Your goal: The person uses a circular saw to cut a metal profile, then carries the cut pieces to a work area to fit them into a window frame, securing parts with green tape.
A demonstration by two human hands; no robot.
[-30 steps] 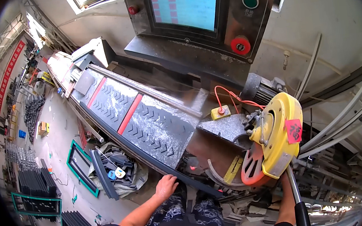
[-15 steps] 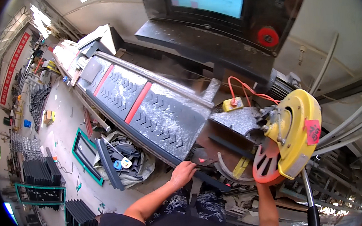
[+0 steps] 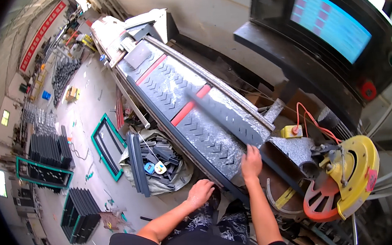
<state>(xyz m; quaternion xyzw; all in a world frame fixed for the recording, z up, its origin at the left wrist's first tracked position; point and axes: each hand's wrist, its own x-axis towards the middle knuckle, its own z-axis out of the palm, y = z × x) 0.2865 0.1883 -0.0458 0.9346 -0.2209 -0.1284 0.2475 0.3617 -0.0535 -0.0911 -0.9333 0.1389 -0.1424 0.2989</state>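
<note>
My right hand [image 3: 251, 162] closes on the near end of a dark narrow bar [image 3: 219, 117], whose far part is smeared by motion above the bench. By the bench's front edge, my left hand [image 3: 201, 192] has curled fingers; what they hold, if anything, is hidden. Next to its fingertips, a long dark strip [image 3: 178, 136] runs along that edge. The bench top [image 3: 202, 136] has grey chevron-marked panels, red cross bands and pale dust. Right of my right hand, another dark length [image 3: 282, 173] lies on the saw table, beside a yellow saw guard [image 3: 361, 167] with an orange slotted shield [image 3: 321, 200].
A control panel with a lit screen [image 3: 329, 22] overhangs the back right. An orange cable runs from a yellow box [image 3: 291, 131]. Left of the bench, a sack of dark offcuts [image 3: 161, 159] carries a tape measure [image 3: 160, 167]. Green-edged frames [image 3: 107, 146] and stacked dark profiles stand on the floor.
My right hand has left the saw's orange shield, moved left to the bench end and taken hold of a dark bar. The view has turned; my left hand stays by the front edge.
</note>
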